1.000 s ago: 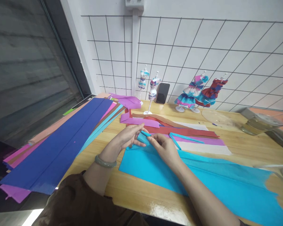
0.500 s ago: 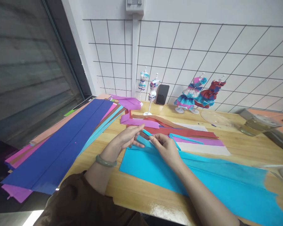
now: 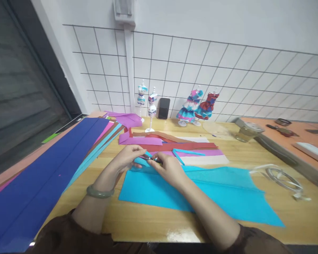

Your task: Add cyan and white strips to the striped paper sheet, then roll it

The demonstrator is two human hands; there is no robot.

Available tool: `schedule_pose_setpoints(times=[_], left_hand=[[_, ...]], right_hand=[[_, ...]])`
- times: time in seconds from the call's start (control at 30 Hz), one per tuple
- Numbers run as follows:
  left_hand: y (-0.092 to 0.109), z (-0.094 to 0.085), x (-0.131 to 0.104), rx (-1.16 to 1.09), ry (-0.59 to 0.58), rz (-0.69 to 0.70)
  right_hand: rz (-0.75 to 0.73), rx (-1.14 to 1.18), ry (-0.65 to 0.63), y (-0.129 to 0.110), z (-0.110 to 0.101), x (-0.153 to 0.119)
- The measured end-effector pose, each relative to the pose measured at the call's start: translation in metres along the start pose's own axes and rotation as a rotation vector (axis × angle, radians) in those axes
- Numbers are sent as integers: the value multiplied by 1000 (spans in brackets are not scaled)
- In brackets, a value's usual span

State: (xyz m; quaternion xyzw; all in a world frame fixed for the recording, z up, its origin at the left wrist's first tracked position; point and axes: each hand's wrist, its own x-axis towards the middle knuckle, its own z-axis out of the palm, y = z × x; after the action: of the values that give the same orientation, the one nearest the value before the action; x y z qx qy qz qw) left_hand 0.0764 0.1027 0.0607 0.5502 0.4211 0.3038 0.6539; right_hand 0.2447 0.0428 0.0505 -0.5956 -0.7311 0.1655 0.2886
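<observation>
Holding both bare forearms outstretched, slanting them toward the middle. Bending the left hand inward at the wrist, pinching with thumb and forefinger. Holding the right hand curled, back upward, gripping between thumb and bent fingers just beside the left.

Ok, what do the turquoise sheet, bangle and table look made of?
Turquoise sheet: probably crepe paper or thin cloth, mostly matte; it creases and has an uneven cut end.
Bangle: possibly jade, glass or plastic; grey-green, smooth, faint sheen.
Table: wood or wood-look laminate, glossy; grain shows, and light glares near its front edge.
</observation>
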Motion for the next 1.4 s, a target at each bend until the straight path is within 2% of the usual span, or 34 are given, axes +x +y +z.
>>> schedule_pose_setpoints(times=[0.13, 0.27, 0.37, 0.5, 0.6, 0.7, 0.83, 0.97, 1.03, 1.1, 1.17, 1.23, 1.3, 1.4], left_hand=[[0, -1, 2, 33, 52, 23], [0, -6, 4, 17, 104, 98], [2, -9, 3, 0, 147, 114], [4, -12, 3, -39, 222, 127], [5, -11, 5, -80, 318, 193], [6, -5, 8, -81, 379, 283], [15, 7, 3, -28, 382, 371], [35, 32, -20, 158, 398, 490], [44, 53, -40, 242, 345, 533], [49, 76, -61, 318, 229, 555], [48, 97, -82, 446, 75, 560], [43, 112, -99, 520, -42, 591], [38, 118, -113, 498, -147, 603], [32, 111, -125, 284, -325, 635]], right_hand=[[0, -71, -19, -4, -18, -5], [20, -60, 3, 3, -49, -21], [75, -81, 23, 29, -76, -47], [101, -164, 46, 83, -102, -95], [45, -274, 64, 117, -107, -128], [-27, -360, 49, 133, -105, -149], [-79, -374, 50, 135, -101, -155], [-112, -341, 111, 124, -99, -144], [-145, -263, 191, 108, -99, -134], [-190, -144, 258, 84, -99, -124], [-251, -12, 234, 56, -101, -115], [-365, 94, 121, 32, -105, -108], [-449, 152, 0, 17, -110, -105], [-425, 173, -70, 18, -119, -105]])
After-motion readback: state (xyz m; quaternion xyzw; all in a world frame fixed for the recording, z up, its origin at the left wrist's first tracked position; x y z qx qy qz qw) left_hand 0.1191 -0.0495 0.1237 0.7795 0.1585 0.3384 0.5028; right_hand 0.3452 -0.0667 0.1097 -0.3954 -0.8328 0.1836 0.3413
